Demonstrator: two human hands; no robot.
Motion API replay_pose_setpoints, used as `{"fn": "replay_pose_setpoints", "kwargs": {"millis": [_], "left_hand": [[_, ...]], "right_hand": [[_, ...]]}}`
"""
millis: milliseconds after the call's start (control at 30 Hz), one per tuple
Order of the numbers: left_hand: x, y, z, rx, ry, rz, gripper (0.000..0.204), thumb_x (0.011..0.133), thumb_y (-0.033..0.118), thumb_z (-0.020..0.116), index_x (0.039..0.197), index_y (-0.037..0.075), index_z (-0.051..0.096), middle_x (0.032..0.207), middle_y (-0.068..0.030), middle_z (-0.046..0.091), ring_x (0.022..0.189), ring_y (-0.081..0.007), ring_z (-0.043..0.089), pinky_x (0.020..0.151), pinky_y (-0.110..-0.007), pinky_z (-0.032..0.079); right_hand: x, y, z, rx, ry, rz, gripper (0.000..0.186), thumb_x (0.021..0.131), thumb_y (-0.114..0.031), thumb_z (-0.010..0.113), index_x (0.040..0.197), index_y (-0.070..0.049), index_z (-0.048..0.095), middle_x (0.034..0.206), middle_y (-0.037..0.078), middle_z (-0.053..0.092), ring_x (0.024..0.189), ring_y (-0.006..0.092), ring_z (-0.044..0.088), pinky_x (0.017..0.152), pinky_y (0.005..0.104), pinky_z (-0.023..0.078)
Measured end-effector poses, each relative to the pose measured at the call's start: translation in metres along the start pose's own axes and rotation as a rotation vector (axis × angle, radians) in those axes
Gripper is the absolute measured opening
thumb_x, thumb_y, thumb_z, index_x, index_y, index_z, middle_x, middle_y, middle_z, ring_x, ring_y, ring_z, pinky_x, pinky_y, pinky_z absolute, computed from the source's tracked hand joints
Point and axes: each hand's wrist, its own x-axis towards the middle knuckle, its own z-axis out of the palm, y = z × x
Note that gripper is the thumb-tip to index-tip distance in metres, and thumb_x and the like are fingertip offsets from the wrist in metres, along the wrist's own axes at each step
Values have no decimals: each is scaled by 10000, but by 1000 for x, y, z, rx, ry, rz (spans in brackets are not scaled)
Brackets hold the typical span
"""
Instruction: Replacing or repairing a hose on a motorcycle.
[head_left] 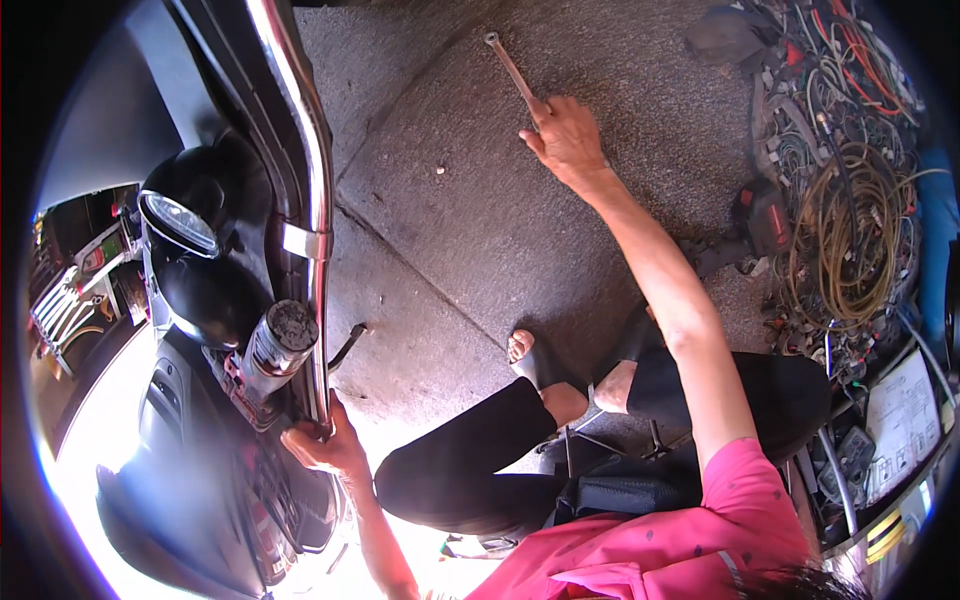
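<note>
My right hand (570, 140) reaches out over the floor, its fingers closed on one end of a metal wrench (512, 70). The wrench's ring end points away from me, toward the upper left. I cannot tell whether it rests on the floor. On the left, my left hand (332, 445) is wrapped round the lower part of a long chrome bar (318, 170) on a black vehicle; some of its fingers are hidden behind the bar. Just above that hand sits a metal cylinder (277, 345) with a dark, rough end. A round lamp (182, 222) is fixed beside the bar.
Glossy black bodywork (180, 470) fills the lower left, in strong glare. Several wrenches (68, 310) lie at the far left. Along the right is a heap of tangled cables (840, 235), with a printed sheet (903, 425) nearer me. A seam crosses the rough floor (430, 230).
</note>
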Motion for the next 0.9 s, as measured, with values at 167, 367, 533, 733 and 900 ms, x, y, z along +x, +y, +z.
{"fn": "replay_pose_setpoints", "kwargs": {"millis": [167,367,533,733,900], "left_hand": [[1,0,1,10,19,29,599,708,315,875,646,54,339,609,-64,335,525,-255,388,476,-396,302],[7,7,-2,-54,7,-20,569,690,275,885,657,46,365,609,-66,332,548,-263,368,495,-395,289],[9,8,-3,-78,6,13,572,686,283,888,657,43,369,622,-74,333,552,-268,377,492,-407,300],[5,-4,-14,-42,-91,39,430,608,190,839,707,80,435,687,-127,421,649,-351,454,550,-473,335],[1,-10,-19,-161,-70,-31,419,554,172,802,824,116,487,797,-94,474,751,-297,506,614,-431,377]], "right_hand": [[8,-16,23,-101,43,-50,350,780,-87,649,1122,-32,602,910,95,552,887,279,568,737,411,471],[30,-42,23,-283,-15,-72,288,800,-86,613,1087,-59,622,937,77,548,910,258,565,753,424,462],[4,-106,60,-212,-87,-447,287,795,-168,597,1058,-62,643,1097,62,585,1025,238,546,844,415,449],[-30,-136,72,-57,-1,-332,335,771,-68,626,1104,-64,595,1108,147,579,988,342,560,763,501,462],[7,-103,-33,92,-167,-469,295,720,-87,729,969,-35,581,1099,208,577,930,385,610,782,454,525]]}}
